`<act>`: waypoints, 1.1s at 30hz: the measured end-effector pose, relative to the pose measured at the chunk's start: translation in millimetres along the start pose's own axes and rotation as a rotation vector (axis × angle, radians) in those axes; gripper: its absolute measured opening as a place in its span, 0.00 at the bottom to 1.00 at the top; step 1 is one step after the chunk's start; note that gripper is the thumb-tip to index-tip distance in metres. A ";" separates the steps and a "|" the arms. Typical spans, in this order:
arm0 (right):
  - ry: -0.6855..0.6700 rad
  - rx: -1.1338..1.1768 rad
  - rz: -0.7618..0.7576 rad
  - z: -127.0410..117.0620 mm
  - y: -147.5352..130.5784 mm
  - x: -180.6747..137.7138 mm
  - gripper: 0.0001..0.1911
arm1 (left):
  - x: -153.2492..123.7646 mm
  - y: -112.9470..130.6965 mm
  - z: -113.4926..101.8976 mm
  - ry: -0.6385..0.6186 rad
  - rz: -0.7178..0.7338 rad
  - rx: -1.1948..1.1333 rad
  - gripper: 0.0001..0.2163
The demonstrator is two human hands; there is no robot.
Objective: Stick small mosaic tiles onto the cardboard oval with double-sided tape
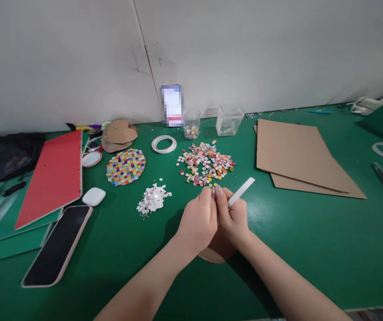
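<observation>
My left hand (198, 219) and my right hand (232, 217) meet above the green table (311, 240), fingertips pinched together on something small I cannot make out. A white stick-like tool (241, 191) juts up and right from my right hand. Under my hands lies a round brown cardboard piece (216, 254), mostly hidden. Just beyond my fingers is a loose pile of coloured mosaic tiles (206, 164). A heap of white paper scraps (153, 199) lies to the left.
A finished mosaic disc (126, 166), tape ring (163, 144), brown cardboard discs (119, 133), two clear cups (191, 123), (229, 119) stand behind. Cardboard sheets (298, 156) lie right. A phone (57, 245), white case (93, 196), small round mirror (91, 159) and red board (54, 176) lie left.
</observation>
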State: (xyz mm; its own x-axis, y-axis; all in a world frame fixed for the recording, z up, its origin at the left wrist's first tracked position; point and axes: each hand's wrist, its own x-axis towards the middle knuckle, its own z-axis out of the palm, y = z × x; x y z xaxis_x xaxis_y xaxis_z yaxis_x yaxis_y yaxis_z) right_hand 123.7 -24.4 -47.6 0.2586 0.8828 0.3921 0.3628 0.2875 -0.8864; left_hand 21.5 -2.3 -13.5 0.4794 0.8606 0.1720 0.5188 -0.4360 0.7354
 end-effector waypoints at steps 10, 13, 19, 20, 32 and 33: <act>0.029 0.085 0.105 4.0 -3.6 -0.5 0.18 | -1.6 -3.9 4.3 0.062 -0.019 0.074 0.09; 0.030 0.065 0.133 3.2 -3.4 -1.1 0.18 | -2.7 -1.9 3.6 0.067 -0.062 -0.009 0.10; 0.073 0.054 0.123 2.6 -4.5 -1.6 0.16 | -2.9 4.4 1.5 0.036 -0.075 -0.107 0.11; 0.086 0.054 0.123 2.8 -4.3 -1.8 0.16 | -3.0 4.8 1.7 0.029 -0.076 -0.097 0.11; 0.048 -0.012 0.024 0.3 -5.9 -2.7 0.16 | -2.0 2.3 0.9 0.024 0.035 0.048 0.09; 0.039 -0.027 0.008 0.0 -5.3 -2.7 0.16 | -1.8 1.9 0.2 0.033 0.049 0.062 0.09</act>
State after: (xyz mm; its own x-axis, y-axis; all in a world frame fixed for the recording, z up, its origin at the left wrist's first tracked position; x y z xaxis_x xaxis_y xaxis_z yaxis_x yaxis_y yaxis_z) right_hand 121.1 -28.4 -43.9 0.2963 0.8695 0.3952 0.3849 0.2700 -0.8826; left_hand 21.8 -4.8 -12.5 0.4823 0.8455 0.2291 0.5386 -0.4924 0.6837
